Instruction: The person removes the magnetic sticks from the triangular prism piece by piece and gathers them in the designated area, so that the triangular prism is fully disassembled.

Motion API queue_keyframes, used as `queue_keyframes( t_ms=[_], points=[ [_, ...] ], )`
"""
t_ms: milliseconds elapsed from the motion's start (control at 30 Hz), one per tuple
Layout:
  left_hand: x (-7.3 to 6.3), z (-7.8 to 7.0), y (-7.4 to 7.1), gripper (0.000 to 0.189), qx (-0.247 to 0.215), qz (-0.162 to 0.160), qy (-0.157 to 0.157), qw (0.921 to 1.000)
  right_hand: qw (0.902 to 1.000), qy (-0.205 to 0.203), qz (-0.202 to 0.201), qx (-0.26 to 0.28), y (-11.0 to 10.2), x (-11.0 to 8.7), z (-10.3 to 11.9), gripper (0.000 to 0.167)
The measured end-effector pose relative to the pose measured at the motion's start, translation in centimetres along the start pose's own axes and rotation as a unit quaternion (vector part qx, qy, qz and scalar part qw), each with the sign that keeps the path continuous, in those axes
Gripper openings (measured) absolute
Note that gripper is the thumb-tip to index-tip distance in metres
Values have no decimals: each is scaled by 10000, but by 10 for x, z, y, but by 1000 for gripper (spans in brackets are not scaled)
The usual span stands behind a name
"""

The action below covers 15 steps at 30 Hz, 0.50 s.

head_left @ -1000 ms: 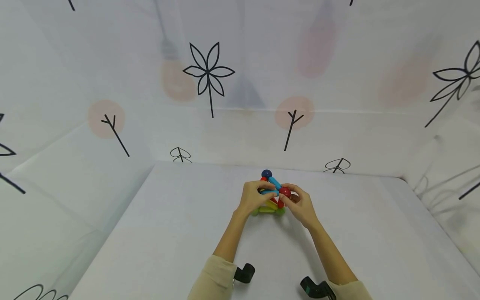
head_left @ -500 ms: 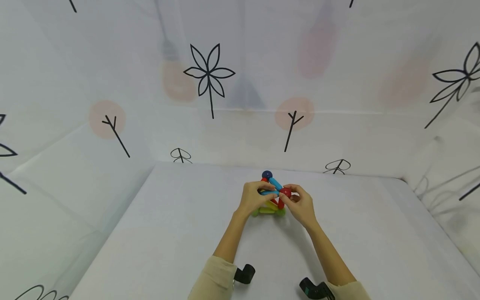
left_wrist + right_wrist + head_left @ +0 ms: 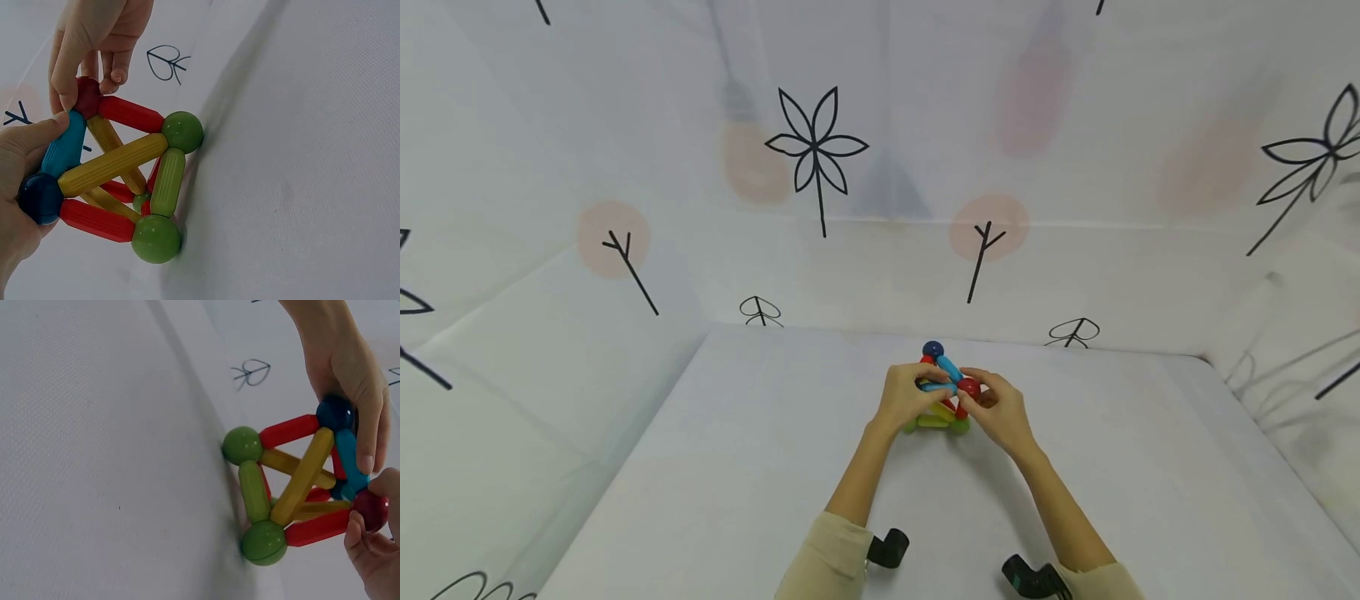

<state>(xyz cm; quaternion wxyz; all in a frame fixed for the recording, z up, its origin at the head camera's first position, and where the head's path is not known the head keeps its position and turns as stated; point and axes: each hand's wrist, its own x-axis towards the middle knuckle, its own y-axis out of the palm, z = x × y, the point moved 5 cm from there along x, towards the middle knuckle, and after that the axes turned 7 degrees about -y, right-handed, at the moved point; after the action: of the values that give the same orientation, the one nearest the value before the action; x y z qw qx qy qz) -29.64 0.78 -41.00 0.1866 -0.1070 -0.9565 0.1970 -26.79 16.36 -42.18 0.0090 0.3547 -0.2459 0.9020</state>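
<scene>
Booth (image 3: 880,271) walled with printed sheeting; building type unclear.
A creased pale sheet (image 3: 910,83) with black line-drawn flowers (image 3: 815,146) hangs at twelve o'clock; similar side walls (image 3: 512,400) at nine and three flank a white table (image 3: 715,467).

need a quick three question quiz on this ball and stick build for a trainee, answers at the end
1. Which hand pinches the red ball, left or right?
2. True or false: a yellow stick directly joins the two nearest green balls in the head view.
3. In the head view, which colour of ball appears highest: A) green, B) blue, C) red?

Key:
1. The right hand.
2. False; a green stick joins those green balls.
3. B, the blue ball.
</scene>
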Motion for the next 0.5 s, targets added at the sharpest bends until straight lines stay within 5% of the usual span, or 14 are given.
queue_keyframes(
  t_ms=[133,300,500],
  points=[
    [-1,1,0,22,272,52,32,9996,9991,-147,358,-166,0,2,3,32],
    [-1,1,-1,21,350,-25,234,9991,9905,-502,782,-1012,2,6,11,34],
    [0,0,-1,19,232,-61,330,9992,9810,-790,462,-1710,6,2,13,33]
  ],
)
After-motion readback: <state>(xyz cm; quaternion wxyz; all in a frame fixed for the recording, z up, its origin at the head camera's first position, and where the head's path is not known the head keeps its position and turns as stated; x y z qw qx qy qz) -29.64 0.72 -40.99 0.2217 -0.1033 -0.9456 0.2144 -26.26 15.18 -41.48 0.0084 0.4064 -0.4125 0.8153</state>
